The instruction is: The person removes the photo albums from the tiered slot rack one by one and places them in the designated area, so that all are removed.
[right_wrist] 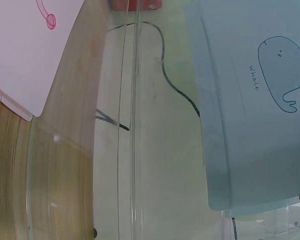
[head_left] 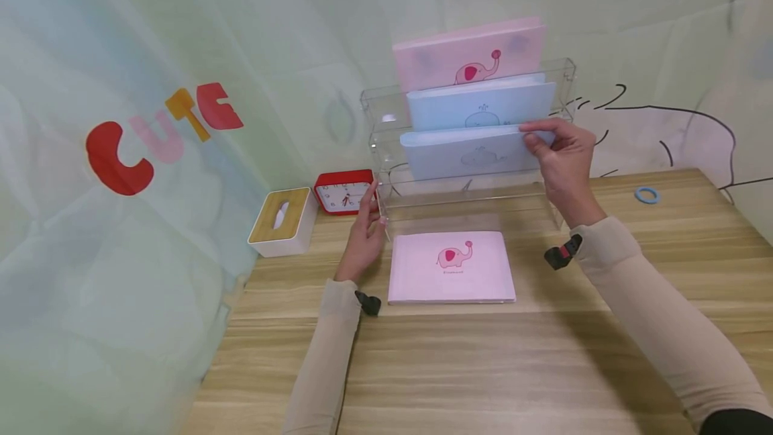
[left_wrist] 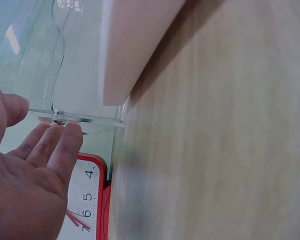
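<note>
My right hand (head_left: 568, 166) pinches the top right corner of a light blue whale booklet (head_left: 447, 156) between thumb and fingers. This booklet leans in the front tier of a clear acrylic rack (left_wrist: 97, 119). My left hand (head_left: 364, 244) is at the rack's left side, its fingers straight against the side panel. Behind the front booklet stand another blue whale booklet (head_left: 447, 109) and a pink elephant booklet (head_left: 435, 59). A second pink elephant booklet (head_left: 417, 274) lies flat on the table before the rack. Only a bit of a right fingertip shows in the right wrist view.
A red alarm clock (head_left: 333, 200) stands just left of the rack, beside a white tissue box (head_left: 290, 245) with a wooden lid. On the right of the wooden table (head_left: 435, 368) lies a blue ring (head_left: 647, 203). A printed curtain (head_left: 290, 32) hangs behind.
</note>
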`<action>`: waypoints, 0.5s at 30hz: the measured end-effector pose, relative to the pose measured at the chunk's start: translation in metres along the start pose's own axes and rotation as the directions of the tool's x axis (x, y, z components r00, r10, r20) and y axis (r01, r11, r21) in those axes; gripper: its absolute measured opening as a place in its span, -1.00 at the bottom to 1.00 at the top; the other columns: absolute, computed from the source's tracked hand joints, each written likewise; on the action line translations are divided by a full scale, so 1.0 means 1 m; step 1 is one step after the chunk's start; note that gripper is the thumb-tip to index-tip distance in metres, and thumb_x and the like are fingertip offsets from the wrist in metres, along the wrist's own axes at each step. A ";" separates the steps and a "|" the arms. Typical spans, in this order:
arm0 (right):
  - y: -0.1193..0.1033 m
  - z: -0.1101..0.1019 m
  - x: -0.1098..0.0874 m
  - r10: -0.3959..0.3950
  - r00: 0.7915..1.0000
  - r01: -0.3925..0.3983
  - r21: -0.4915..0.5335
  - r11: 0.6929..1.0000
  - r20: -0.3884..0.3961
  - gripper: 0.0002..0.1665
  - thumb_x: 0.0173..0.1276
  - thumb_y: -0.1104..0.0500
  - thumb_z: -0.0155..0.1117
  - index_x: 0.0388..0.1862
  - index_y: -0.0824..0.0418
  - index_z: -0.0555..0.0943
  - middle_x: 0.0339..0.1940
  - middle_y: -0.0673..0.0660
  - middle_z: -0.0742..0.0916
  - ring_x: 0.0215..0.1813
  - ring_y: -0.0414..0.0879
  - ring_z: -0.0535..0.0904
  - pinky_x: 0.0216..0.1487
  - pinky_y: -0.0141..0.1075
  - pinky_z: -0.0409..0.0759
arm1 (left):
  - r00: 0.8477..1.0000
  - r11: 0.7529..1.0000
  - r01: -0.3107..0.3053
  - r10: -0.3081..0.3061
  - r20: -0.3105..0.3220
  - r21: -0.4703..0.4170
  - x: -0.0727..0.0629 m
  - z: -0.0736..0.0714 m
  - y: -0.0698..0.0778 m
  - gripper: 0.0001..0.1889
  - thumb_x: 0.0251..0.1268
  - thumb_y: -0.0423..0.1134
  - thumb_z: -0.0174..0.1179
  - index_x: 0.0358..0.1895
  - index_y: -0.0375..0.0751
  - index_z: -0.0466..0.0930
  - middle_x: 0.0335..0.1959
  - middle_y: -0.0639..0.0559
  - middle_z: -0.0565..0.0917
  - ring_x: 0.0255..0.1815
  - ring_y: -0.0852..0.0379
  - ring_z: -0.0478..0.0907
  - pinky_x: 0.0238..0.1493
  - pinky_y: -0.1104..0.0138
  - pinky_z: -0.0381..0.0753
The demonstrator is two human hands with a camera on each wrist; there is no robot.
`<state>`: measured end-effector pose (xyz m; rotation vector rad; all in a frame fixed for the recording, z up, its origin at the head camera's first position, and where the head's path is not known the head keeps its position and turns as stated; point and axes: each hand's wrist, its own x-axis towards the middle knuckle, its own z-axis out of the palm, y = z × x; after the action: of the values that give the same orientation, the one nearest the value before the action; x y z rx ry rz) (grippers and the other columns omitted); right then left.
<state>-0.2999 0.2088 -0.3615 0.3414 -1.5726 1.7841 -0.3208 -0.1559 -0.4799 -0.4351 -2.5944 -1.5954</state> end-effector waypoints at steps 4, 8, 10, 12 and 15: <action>-0.003 0.001 -0.001 -0.003 1.000 0.003 0.007 1.000 0.007 -0.80 0.35 0.55 0.40 -0.24 0.34 0.86 -0.28 -0.10 0.88 -0.12 -0.28 0.77 -0.07 -0.50 0.64 | 1.000 1.000 0.008 -0.008 0.002 0.003 0.000 0.000 0.001 -0.10 0.70 -0.30 0.00 0.61 0.92 -0.17 0.58 -0.12 0.37 0.48 -0.18 0.52 0.58 -0.19 0.49; -0.005 0.003 -0.002 -0.016 1.000 0.016 -0.004 1.000 0.018 -0.89 0.34 0.58 0.38 -0.18 0.58 0.77 -0.27 -0.16 0.87 -0.09 -0.30 0.79 0.01 -0.49 0.70 | 1.000 1.000 0.007 -0.007 0.002 0.004 0.000 0.000 0.001 -0.10 0.70 -0.31 0.01 0.61 0.91 -0.16 0.58 -0.13 0.36 0.48 -0.19 0.51 0.57 -0.20 0.49; -0.006 0.003 -0.003 -0.023 1.000 0.023 -0.010 1.000 0.019 -0.88 0.33 0.59 0.38 -0.16 0.64 0.74 -0.27 -0.17 0.87 -0.09 -0.31 0.80 0.03 -0.48 0.72 | 1.000 1.000 0.004 -0.004 0.003 0.001 0.000 0.000 0.001 -0.10 0.70 -0.31 0.01 0.61 0.91 -0.16 0.58 -0.13 0.36 0.48 -0.19 0.51 0.57 -0.20 0.50; -0.006 0.003 -0.003 -0.026 0.999 0.027 -0.009 1.000 0.019 -0.87 0.33 0.59 0.37 -0.16 0.65 0.73 -0.27 -0.18 0.87 -0.09 -0.32 0.80 0.03 -0.48 0.72 | 1.000 1.000 0.002 -0.002 0.003 0.000 0.000 0.000 0.001 -0.09 0.70 -0.32 0.00 0.61 0.91 -0.16 0.57 -0.13 0.36 0.47 -0.20 0.51 0.56 -0.20 0.51; -0.007 0.003 -0.003 -0.031 0.999 0.031 -0.006 1.000 0.018 -0.88 0.33 0.60 0.37 -0.16 0.65 0.74 -0.28 -0.18 0.87 -0.11 -0.32 0.80 0.00 -0.48 0.72 | 1.000 1.000 0.002 -0.002 0.005 -0.002 0.000 0.000 0.002 -0.09 0.70 -0.33 0.00 0.61 0.91 -0.17 0.57 -0.13 0.36 0.47 -0.19 0.52 0.56 -0.19 0.52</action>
<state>-0.2940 0.2048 -0.3573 0.3774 -1.5768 1.7568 -0.3201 -0.1556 -0.4781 -0.4367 -2.5981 -1.6000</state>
